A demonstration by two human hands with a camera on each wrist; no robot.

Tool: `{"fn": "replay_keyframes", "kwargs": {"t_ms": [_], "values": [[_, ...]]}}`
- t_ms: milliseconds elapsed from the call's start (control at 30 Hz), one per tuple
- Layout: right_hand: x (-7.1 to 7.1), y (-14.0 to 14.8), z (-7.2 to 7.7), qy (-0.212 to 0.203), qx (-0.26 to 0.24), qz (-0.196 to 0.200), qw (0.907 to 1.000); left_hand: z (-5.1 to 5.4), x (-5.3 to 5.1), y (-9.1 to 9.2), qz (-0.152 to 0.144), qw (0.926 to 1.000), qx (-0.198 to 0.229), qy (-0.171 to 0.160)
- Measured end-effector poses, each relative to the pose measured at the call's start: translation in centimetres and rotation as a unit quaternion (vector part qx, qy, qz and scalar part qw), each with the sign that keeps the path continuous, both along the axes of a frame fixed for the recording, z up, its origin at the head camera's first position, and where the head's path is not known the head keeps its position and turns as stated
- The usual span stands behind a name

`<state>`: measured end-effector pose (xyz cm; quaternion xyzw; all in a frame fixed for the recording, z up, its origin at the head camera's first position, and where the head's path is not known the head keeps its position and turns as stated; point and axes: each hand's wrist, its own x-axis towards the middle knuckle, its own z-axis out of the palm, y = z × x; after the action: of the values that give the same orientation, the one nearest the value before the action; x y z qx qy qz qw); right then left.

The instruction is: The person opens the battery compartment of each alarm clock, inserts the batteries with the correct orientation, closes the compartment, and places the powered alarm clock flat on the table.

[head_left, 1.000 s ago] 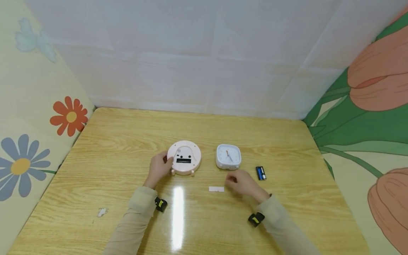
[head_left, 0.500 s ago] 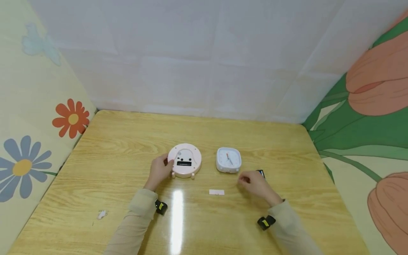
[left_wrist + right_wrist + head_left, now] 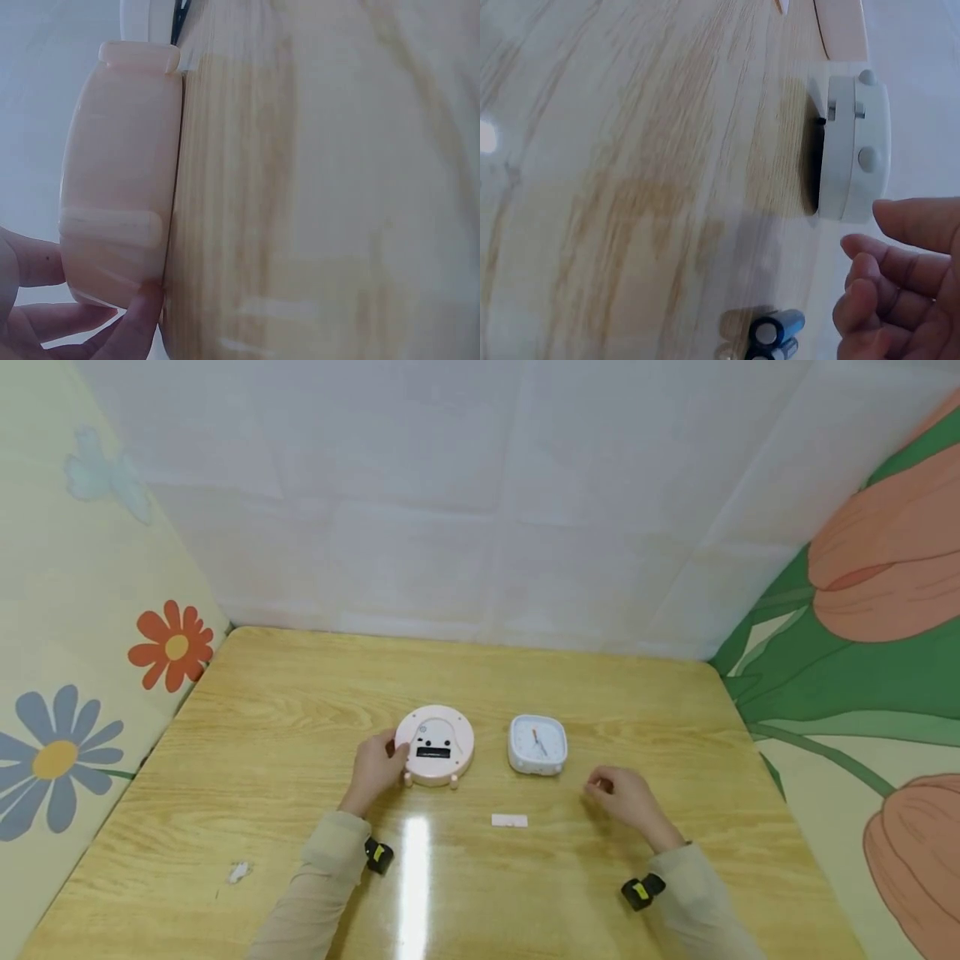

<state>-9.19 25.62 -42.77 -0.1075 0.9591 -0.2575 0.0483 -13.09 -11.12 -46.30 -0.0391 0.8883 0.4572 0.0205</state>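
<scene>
A round pink alarm clock [image 3: 453, 727] lies face down on the table with its back up, showing a dark battery slot. My left hand [image 3: 377, 768] grips its left edge; in the left wrist view, fingers and thumb close around the end of the pink clock [image 3: 124, 165]. My right hand [image 3: 622, 795] is over the table, right of a white square alarm clock [image 3: 537, 745], fingers loosely bent and nothing held. Just below that hand in the right wrist view are two blue-and-black batteries [image 3: 784, 327], which the hand hides in the head view.
A pale pink strip [image 3: 510, 820], like a battery cover, lies in front of and between the clocks. On the wooden table [image 3: 300, 677], a small white scrap [image 3: 238, 872] is at the left. A white cloth wall [image 3: 420, 510] stands behind the table.
My right hand has moved right, away from the front of the white clock and the pale strip, to over the batteries. The left hand keeps its hold on the pink clock.
</scene>
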Motion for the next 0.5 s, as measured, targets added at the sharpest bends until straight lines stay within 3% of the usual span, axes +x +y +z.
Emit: {"fn": "replay_keyframes", "kwargs": {"t_ms": [200, 500], "values": [[0.2, 0.5, 0.3, 0.011, 0.0, -0.051, 0.9986, 0.0, 0.3, 0.0, 0.003, 1.0, 0.007, -0.002], [-0.3, 1.1, 0.1, -0.028, 0.018, -0.113, 0.993, 0.0, 0.1, 0.0, 0.008, 1.0, 0.005, 0.003]]}}
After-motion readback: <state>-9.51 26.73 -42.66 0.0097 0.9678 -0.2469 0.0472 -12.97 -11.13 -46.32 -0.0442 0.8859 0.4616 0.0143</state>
